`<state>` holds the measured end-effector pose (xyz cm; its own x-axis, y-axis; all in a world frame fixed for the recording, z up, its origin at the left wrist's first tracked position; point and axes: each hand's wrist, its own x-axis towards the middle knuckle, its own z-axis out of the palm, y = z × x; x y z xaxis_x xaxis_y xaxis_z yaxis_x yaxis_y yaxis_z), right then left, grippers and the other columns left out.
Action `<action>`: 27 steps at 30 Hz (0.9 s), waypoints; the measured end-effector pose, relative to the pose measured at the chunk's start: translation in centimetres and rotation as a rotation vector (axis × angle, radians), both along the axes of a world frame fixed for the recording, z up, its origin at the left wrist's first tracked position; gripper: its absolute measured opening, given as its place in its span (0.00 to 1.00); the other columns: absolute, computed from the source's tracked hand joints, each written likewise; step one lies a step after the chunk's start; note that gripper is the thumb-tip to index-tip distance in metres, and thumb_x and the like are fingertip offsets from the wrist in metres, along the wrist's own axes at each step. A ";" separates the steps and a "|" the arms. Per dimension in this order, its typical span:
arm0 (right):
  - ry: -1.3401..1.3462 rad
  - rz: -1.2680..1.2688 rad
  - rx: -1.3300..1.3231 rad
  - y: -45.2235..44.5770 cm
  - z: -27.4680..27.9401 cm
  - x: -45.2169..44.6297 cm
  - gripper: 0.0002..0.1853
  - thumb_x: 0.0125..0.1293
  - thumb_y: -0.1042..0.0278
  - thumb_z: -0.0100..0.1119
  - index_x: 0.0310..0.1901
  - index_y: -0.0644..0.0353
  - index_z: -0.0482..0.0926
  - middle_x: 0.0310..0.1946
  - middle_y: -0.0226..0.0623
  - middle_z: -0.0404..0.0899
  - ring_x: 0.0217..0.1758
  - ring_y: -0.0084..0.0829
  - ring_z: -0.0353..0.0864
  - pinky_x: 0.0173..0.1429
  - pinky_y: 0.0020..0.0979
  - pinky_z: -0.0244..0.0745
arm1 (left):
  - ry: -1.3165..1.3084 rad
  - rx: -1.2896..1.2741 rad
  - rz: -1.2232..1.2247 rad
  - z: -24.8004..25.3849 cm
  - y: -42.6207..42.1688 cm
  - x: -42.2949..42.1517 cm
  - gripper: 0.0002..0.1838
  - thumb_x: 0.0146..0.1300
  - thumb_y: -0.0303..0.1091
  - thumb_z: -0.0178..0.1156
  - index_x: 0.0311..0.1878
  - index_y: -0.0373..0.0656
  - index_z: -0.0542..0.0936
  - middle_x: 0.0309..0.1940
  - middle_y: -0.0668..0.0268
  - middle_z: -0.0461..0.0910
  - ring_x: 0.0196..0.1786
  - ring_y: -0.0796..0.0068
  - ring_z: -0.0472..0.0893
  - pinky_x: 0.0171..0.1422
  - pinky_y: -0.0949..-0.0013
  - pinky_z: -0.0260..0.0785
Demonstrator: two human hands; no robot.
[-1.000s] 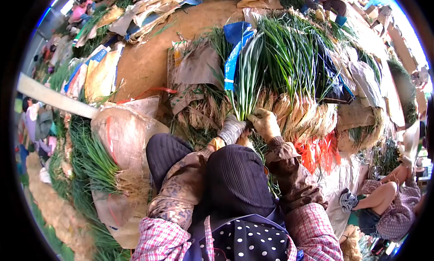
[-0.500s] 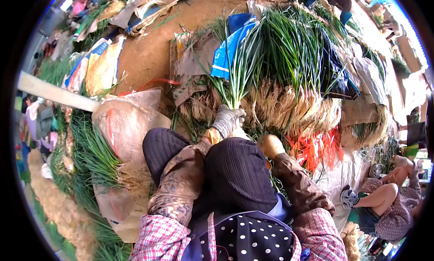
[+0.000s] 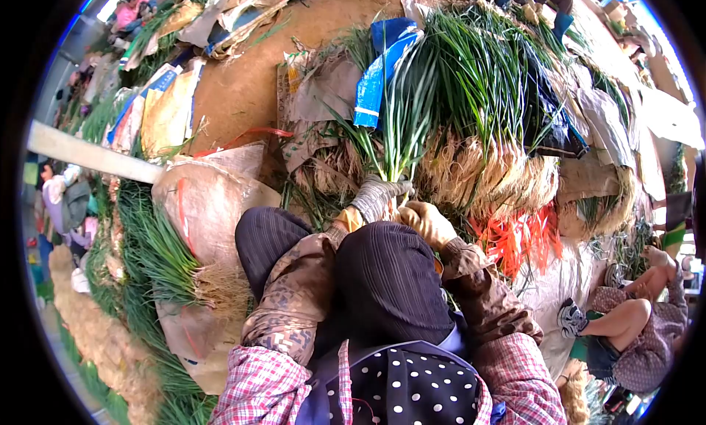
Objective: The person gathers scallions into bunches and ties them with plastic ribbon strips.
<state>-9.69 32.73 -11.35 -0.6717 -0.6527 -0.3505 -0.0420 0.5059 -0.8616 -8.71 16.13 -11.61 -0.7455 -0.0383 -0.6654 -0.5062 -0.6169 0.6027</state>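
My left hand [image 3: 378, 197], in a grey glove, is wrapped round the lower stems of a bunch of green onions [image 3: 401, 149]. Their long leaves fan out away from me. My right hand [image 3: 429, 223], in a beige glove, is beside it at the root end, just over my raised knee. Its fingers are curled in towards the stems, but what lies between them is hidden. Beyond and to the right, a large heap of green onions [image 3: 482, 72] lies with its pale roots facing me. A blue plastic sheet [image 3: 373, 94] rests against the leaves of the held bunch.
Red plastic strips [image 3: 522, 237] lie to the right of my right hand. On the left, another onion bundle [image 3: 173, 252] rests on a beige sack [image 3: 209, 197]. A pale pole [image 3: 95, 153] crosses the left side. At the right sits another person [image 3: 640, 337].
My right hand has moved left and up to the held bunch's root end, from beside my knee. My left hand and the onions have shifted slightly right.
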 end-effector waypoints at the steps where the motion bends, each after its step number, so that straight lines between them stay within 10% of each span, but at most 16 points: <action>1: -0.087 -0.052 0.039 0.1 0.1 -0.3 0.26 0.68 0.46 0.48 0.44 0.66 0.79 0.34 0.44 0.81 0.37 0.31 0.80 0.44 0.32 0.75 | -0.031 -0.024 -0.034 0.4 0.3 0.0 0.09 0.52 0.23 0.70 0.36 0.37 0.81 0.25 0.62 0.82 0.23 0.70 0.78 0.24 0.68 0.71; 4: -0.237 -0.178 0.013 -0.5 2.1 -2.5 0.36 0.67 0.35 0.44 0.52 0.66 0.76 0.42 0.49 0.81 0.39 0.34 0.80 0.44 0.32 0.74 | -0.288 -0.377 -0.327 -1.1 0.2 -2.0 0.10 0.54 0.34 0.69 0.30 0.40 0.79 0.19 0.64 0.77 0.15 0.72 0.70 0.17 0.64 0.62; 8: -0.118 -0.613 -0.199 -2.4 -1.0 -4.4 0.16 0.64 0.63 0.62 0.46 0.67 0.79 0.31 0.36 0.82 0.29 0.22 0.77 0.34 0.25 0.73 | -0.297 -0.407 -0.321 0.1 0.8 -1.4 0.07 0.55 0.32 0.66 0.32 0.40 0.79 0.19 0.63 0.78 0.15 0.71 0.71 0.17 0.64 0.63; 11: -0.402 -0.879 -0.434 -2.9 -1.9 -3.9 0.12 0.65 0.65 0.60 0.44 0.66 0.80 0.33 0.36 0.83 0.28 0.25 0.80 0.32 0.25 0.76 | -0.114 -0.297 -0.027 -0.6 1.5 -0.9 0.08 0.52 0.26 0.68 0.33 0.36 0.78 0.22 0.61 0.80 0.19 0.71 0.76 0.21 0.64 0.68; 27: -0.477 -1.004 -0.369 -1.3 -1.2 -2.0 0.09 0.62 0.73 0.61 0.41 0.69 0.79 0.29 0.39 0.83 0.23 0.24 0.79 0.29 0.26 0.78 | -0.047 -0.359 -0.141 1.0 3.0 -1.4 0.10 0.53 0.22 0.67 0.38 0.35 0.78 0.26 0.61 0.81 0.24 0.70 0.80 0.26 0.66 0.73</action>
